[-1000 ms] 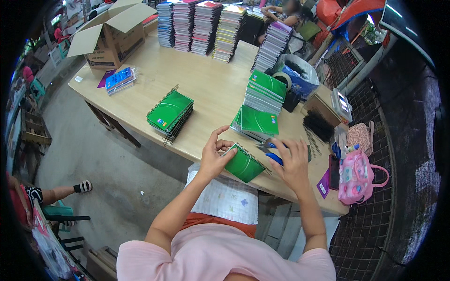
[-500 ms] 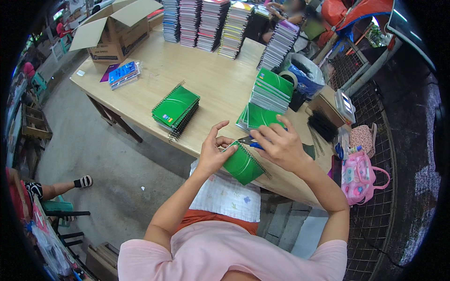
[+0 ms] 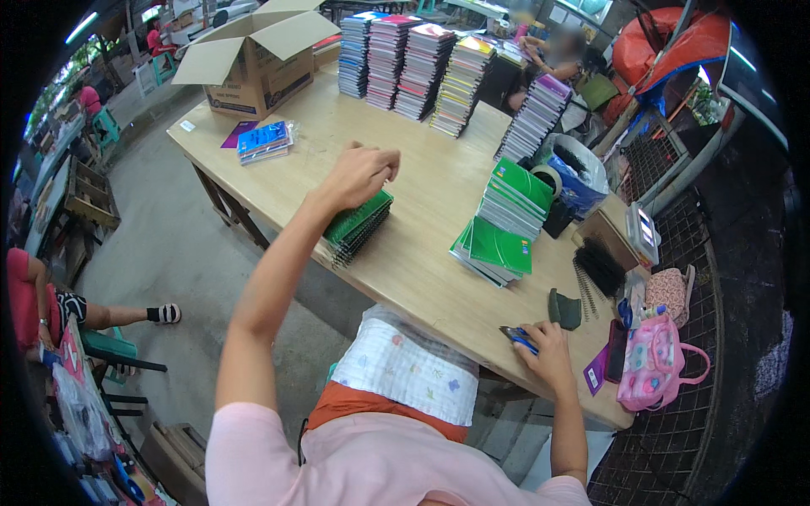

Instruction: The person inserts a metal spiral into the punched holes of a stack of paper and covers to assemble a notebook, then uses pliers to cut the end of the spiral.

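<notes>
Left hand (image 3: 361, 174) rests atop green notebook stack (image 3: 359, 226), fingers curled

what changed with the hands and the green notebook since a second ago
The left hand carried the green notebook away from the table edge, out to the stack of green spiral notebooks, and now rests on top of it. The right hand drew back to the near edge, its grip on the blue tool. The other green stacks and the cardboard box stayed put.
</notes>
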A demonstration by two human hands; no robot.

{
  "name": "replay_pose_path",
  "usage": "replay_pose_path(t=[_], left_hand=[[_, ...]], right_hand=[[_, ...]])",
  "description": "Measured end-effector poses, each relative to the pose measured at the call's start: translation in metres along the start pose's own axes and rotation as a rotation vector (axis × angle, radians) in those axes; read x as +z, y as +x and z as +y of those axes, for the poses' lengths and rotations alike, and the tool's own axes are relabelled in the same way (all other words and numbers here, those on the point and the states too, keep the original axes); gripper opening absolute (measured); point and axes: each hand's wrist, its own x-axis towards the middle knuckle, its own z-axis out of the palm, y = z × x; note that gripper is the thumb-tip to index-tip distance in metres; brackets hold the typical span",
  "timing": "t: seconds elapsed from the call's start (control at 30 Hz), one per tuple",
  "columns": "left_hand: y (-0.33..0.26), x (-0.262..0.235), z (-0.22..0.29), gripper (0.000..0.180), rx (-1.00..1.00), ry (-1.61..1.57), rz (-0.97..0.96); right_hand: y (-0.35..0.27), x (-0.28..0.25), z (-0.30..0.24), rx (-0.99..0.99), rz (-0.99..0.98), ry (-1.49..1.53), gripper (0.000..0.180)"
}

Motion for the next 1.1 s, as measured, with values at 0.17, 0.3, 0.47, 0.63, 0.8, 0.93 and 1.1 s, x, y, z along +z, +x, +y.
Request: replay_pose_path(t=[0.17, 0.3, 0.47, 0.63, 0.8, 0.93, 1.1], left_hand=[[0.021, 0.051, -0.042, 0.01, 0.138, 0.075, -0.349], [0.015, 0.074, -0.051, 0.008, 0.103, 0.08, -0.31], [-0.006, 0.06, -0.074, 0.031, -0.061, -0.242, 0.132], [-0.061, 0.022, -0.138, 0.084, -0.588, -0.936, 0.036], [-0.088, 0.063, -0.149, 0.096, -0.612, -1.397, -0.18], [-0.062, 0.063, -0.121, 0.094, -0.549, -1.459, -0.271], [-0.08, 0.067, -0.131, 0.094, -0.584, -1.467, -0.231]], right_hand=[[-0.008, 0.025, 0.023, -0.087, 0.125, 0.044, 0.047], [-0.013, 0.027, 0.015, -0.033, 0.227, 0.001, 0.051], [0.007, 0.019, -0.059, -0.002, 0.396, 0.274, 0.057], [0.09, 0.079, -0.164, -0.012, 0.372, 1.262, 0.074], [0.234, 0.168, -0.243, 0.318, 0.38, 1.403, 0.088], [0.295, 0.192, -0.253, 0.473, 0.466, 1.29, 0.101], [0.287, 0.189, -0.27, 0.476, 0.41, 1.343, 0.104]])
